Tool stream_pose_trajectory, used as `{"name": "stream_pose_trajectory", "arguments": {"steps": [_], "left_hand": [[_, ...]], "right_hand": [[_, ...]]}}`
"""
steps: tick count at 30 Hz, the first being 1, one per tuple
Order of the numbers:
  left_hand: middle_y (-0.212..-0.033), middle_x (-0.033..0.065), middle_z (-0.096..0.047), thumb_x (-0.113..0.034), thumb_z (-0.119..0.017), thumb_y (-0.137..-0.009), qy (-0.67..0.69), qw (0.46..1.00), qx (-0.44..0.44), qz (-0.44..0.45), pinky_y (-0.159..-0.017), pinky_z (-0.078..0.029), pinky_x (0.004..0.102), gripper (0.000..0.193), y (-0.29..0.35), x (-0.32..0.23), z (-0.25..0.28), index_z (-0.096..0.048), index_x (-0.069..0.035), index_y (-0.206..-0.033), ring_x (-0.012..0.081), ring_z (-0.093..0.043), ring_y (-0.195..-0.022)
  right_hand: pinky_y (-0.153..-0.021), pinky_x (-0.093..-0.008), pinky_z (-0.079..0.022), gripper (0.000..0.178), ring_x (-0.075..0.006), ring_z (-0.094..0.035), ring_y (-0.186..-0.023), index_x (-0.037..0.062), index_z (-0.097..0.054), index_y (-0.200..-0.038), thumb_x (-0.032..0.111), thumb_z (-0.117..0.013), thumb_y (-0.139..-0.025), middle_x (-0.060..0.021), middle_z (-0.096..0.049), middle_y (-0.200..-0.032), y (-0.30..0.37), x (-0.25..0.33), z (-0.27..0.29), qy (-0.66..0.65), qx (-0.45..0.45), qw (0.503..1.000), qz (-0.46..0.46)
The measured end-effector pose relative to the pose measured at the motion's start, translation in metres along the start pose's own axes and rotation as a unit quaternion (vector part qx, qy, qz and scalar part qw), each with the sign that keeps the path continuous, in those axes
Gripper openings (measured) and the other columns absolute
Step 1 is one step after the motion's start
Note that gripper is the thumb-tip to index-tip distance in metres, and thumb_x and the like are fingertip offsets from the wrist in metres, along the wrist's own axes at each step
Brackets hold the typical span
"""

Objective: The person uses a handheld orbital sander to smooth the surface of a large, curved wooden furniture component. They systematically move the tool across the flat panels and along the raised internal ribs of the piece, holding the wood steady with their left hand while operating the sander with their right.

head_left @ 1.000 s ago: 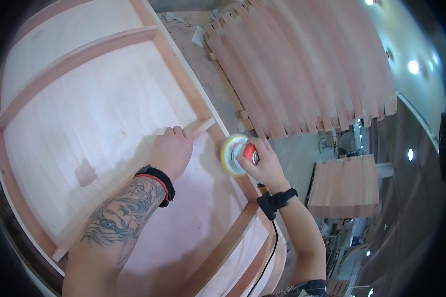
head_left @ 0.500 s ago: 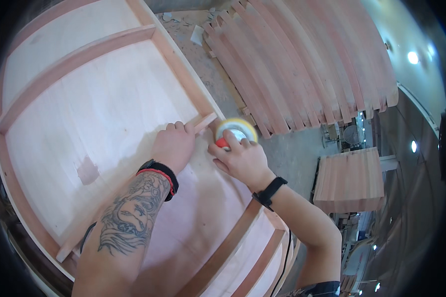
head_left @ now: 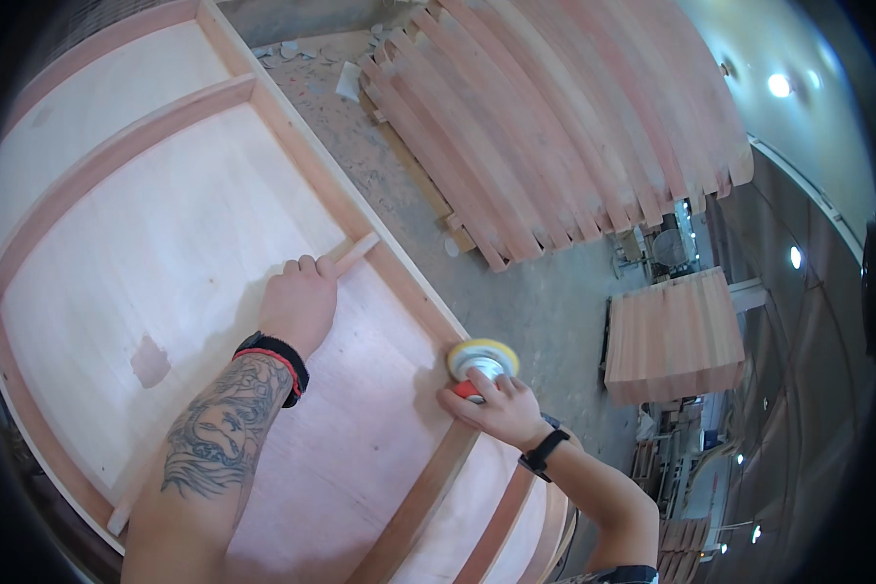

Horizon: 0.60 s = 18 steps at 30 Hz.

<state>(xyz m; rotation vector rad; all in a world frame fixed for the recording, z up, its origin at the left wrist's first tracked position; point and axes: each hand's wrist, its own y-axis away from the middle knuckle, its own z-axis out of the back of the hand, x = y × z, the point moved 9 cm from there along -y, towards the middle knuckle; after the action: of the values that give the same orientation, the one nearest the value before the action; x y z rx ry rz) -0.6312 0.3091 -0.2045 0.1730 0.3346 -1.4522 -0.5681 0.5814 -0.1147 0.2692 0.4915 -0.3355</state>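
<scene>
My left hand [head_left: 300, 300] is closed over a loose wooden slat [head_left: 357, 252]. This slat lies slantwise across the large wooden panel frame [head_left: 297, 146], one end near the frame's right rail and the rest partly hidden under my left forearm. With my right hand [head_left: 499, 407] I grip a disc sander [head_left: 484, 362] that has a yellow-rimmed pad, a silvery body and a red part. Its pad is tipped up against the outer edge of the right rail, and its rim looks blurred. My fingers hide part of the sander's body.
Crossbars [head_left: 428, 487] divide the pale panel into sections. Beyond the frame lies a large stack of wooden slatted panels [head_left: 555, 127], with a smaller stack [head_left: 674, 336] at the right. Scraps litter the grey floor [head_left: 545, 302] between them.
My right hand has moved the sander nearer to me along the frame's right edge, away from the slat's end. The left hand still holds the slat, and the whole view has shifted somewhat.
</scene>
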Motion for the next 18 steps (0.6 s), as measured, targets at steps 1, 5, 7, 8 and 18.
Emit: {"name": "stream_pose_trajectory", "arguments": {"steps": [1,5,7,8,18], "left_hand": [[-0.098,0.0112,-0.066,-0.011,-0.059,-0.093,-0.005,1.0,-0.003,-0.001,-0.072,-0.059,0.0376,0.014,0.001,0.001,0.0,-0.059,-0.005,-0.106,0.0262,-0.069,-0.094],[-0.096,0.0102,-0.066,-0.012,-0.059,-0.094,-0.009,1.0,-0.012,0.002,-0.07,-0.059,0.0365,0.013,0.002,0.003,0.002,-0.059,-0.006,-0.105,0.0254,-0.069,-0.092],[-0.096,0.0098,-0.066,-0.013,-0.059,-0.094,-0.003,1.0,-0.016,0.004,-0.07,-0.058,0.0363,0.012,0.001,0.0,0.0,-0.059,-0.006,-0.104,0.0251,-0.069,-0.092],[-0.096,0.0096,-0.066,-0.013,-0.059,-0.094,-0.004,1.0,-0.02,0.005,-0.07,-0.058,0.0364,0.012,0.001,0.001,0.0,-0.059,-0.006,-0.103,0.0249,-0.069,-0.092],[-0.098,0.0128,-0.066,-0.01,-0.059,-0.091,0.039,0.999,-0.025,0.025,-0.073,-0.059,0.0389,0.014,0.001,0.005,0.003,-0.058,-0.004,-0.104,0.0278,-0.068,-0.093]], "right_hand": [[-0.059,-0.0281,-0.055,0.045,-0.0193,-0.063,-0.073,0.0434,-0.063,-0.121,0.02,-0.068,-0.083,-0.0054,-0.058,-0.125,0.005,-0.002,0.002,0.004,-0.016,1.0,0.0],[-0.058,-0.0291,-0.058,0.044,-0.0171,-0.062,-0.068,0.0464,-0.063,-0.12,0.025,-0.073,-0.083,-0.0043,-0.057,-0.114,-0.003,-0.018,0.014,-0.021,-0.053,0.998,-0.019],[-0.059,-0.0312,-0.059,0.041,-0.0188,-0.064,-0.067,0.0442,-0.064,-0.121,0.03,-0.074,-0.084,-0.0062,-0.058,-0.115,-0.019,-0.026,0.022,-0.054,-0.076,0.995,-0.028],[-0.06,-0.0323,-0.059,0.04,-0.0197,-0.065,-0.067,0.0431,-0.064,-0.122,0.033,-0.074,-0.085,-0.0072,-0.058,-0.116,-0.031,-0.029,0.025,-0.073,-0.089,0.993,-0.03],[-0.061,-0.0372,-0.06,0.039,-0.0283,-0.072,-0.078,0.0267,-0.071,-0.119,0.035,-0.079,-0.081,-0.0137,-0.063,-0.122,-0.196,-0.069,0.055,-0.121,-0.171,0.971,-0.114]]}}
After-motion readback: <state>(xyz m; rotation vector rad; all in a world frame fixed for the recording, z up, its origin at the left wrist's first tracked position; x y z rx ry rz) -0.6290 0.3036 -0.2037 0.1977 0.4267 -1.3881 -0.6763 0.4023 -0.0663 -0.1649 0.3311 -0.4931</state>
